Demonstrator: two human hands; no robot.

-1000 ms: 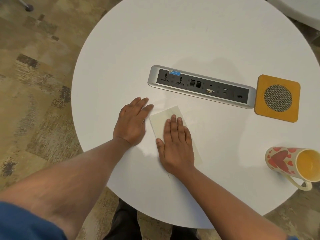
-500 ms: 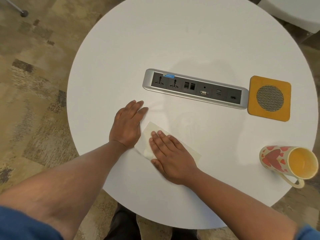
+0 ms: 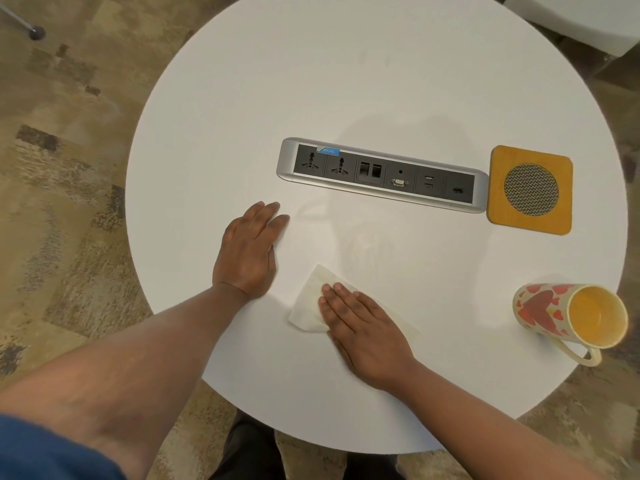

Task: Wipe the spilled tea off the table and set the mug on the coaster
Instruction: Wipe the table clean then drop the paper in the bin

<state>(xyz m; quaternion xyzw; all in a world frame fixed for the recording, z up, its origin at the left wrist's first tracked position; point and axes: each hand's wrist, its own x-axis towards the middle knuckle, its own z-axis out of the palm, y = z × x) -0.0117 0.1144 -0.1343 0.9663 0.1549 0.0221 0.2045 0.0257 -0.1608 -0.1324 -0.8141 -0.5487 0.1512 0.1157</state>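
Round white table [image 3: 346,81] on mottled carpet [image 3: 69,202], both hands' fingers together, right hand [image 3: 363,327] flat on napkin [image 3: 308,306]

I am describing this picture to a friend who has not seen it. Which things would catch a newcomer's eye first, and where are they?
The eye goes first to the right hand pressed flat on a white paper napkin near the front of the round white table, with the left hand flat beside it. Next comes the heart-patterned mug lying on its side at the right edge. Behind it sits the orange square coaster, bare, next to the silver socket strip.
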